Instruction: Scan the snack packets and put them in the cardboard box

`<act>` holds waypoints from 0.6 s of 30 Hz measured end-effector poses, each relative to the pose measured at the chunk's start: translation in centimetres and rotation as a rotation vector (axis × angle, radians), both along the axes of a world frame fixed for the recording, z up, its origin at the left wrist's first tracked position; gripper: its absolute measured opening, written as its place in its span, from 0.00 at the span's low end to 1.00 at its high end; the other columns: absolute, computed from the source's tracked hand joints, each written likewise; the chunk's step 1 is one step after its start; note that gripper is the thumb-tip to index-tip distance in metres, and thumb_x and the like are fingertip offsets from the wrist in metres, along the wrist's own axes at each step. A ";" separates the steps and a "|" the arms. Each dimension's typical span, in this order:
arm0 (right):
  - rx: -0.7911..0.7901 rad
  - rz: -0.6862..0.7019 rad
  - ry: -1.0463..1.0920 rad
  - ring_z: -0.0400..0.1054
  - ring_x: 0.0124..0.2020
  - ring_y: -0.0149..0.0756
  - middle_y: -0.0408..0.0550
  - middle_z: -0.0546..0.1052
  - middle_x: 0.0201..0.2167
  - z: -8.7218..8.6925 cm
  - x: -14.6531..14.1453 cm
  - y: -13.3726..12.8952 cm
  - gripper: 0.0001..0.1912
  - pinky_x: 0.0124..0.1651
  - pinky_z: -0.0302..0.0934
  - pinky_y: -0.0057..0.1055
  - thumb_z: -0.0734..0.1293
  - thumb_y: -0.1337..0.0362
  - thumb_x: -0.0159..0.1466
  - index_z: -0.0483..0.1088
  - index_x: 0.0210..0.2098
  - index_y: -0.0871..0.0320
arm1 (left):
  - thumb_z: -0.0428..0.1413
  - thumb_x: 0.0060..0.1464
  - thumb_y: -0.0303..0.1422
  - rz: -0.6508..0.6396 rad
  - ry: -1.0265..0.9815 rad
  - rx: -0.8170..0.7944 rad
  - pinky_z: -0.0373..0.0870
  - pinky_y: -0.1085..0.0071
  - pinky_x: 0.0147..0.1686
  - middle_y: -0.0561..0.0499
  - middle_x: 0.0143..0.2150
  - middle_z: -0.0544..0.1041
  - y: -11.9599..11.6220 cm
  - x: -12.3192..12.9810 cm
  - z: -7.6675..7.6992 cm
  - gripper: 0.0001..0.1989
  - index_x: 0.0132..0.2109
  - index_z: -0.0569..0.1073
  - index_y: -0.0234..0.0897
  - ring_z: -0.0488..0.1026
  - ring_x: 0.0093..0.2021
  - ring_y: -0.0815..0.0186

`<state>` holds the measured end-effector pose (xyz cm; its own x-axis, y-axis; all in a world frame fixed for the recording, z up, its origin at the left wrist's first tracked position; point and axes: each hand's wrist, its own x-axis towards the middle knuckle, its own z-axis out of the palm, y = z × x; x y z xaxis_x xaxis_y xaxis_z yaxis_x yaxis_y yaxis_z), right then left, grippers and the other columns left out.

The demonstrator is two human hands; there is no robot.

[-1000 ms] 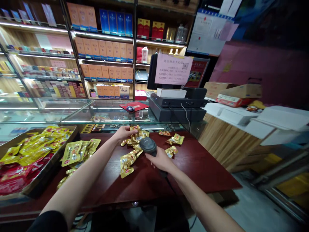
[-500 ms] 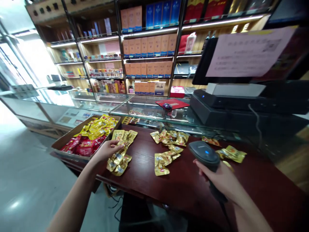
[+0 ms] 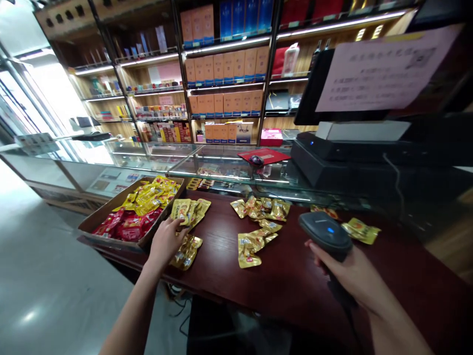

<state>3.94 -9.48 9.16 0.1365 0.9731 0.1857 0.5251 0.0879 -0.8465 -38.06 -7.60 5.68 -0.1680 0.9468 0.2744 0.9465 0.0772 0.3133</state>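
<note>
My left hand [image 3: 168,242] rests over the left group of gold snack packets, its fingers loosely bent and apart, touching them. Part of the group shows beyond my fingers as upper gold packets [image 3: 191,209], and part beside my palm as lower gold packets [image 3: 189,252]. What lies beneath the palm is hidden. In my right hand [image 3: 349,268] is a dark handheld barcode scanner [image 3: 325,235], gripped by its handle, with a blue light on top. It is held above the dark red-brown tabletop [image 3: 288,291], right of the middle gold packets [image 3: 253,246].
A cardboard tray [image 3: 111,241] of yellow and red packets stands left. More gold packets lie at the back [image 3: 262,209], with another gold packet [image 3: 360,230] at right. Behind are a glass counter [image 3: 218,165], a red mat [image 3: 275,157] with a mouse, and a monitor [image 3: 314,93].
My left hand has drawn nearer and turned so that its fingers bend over the packets. My right hand has moved slightly right with the barcode scanner.
</note>
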 end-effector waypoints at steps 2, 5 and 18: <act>-0.007 0.010 0.017 0.65 0.16 0.36 0.46 0.72 0.16 0.1 0.1 -0.2 0.19 0.22 0.62 0.33 0.69 0.46 0.55 0.68 0.22 0.55 | 0.52 0.59 0.42 -0.052 -0.048 0.001 0.65 0.67 0.51 0.42 0.48 0.77 0.3 2.5 0.4 0.19 0.52 0.76 0.39 0.73 0.50 0.56; -0.016 0.017 0.058 0.65 0.17 0.35 0.45 0.72 0.16 0.3 0.4 -0.6 0.18 0.22 0.61 0.32 0.69 0.47 0.56 0.68 0.23 0.56 | 0.53 0.58 0.46 -0.143 -0.099 -0.088 0.65 0.67 0.49 0.41 0.48 0.79 1.2 7.2 0.3 0.20 0.50 0.76 0.38 0.74 0.49 0.56; -0.031 -0.012 0.219 0.65 0.18 0.33 0.42 0.72 0.18 -0.1 1.2 -3.4 0.18 0.22 0.60 0.29 0.69 0.49 0.58 0.69 0.33 0.59 | 0.59 0.49 0.51 -0.211 -0.017 -0.389 0.66 0.65 0.39 0.34 0.44 0.79 1.6 17.5 -2.4 0.26 0.46 0.73 0.34 0.77 0.45 0.48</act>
<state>5.15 -12.84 9.07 0.1820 0.9759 0.1201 0.3294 0.0545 -0.9426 -20.52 -5.98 3.26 0.0385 0.9931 -0.1107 0.9490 -0.0017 0.3152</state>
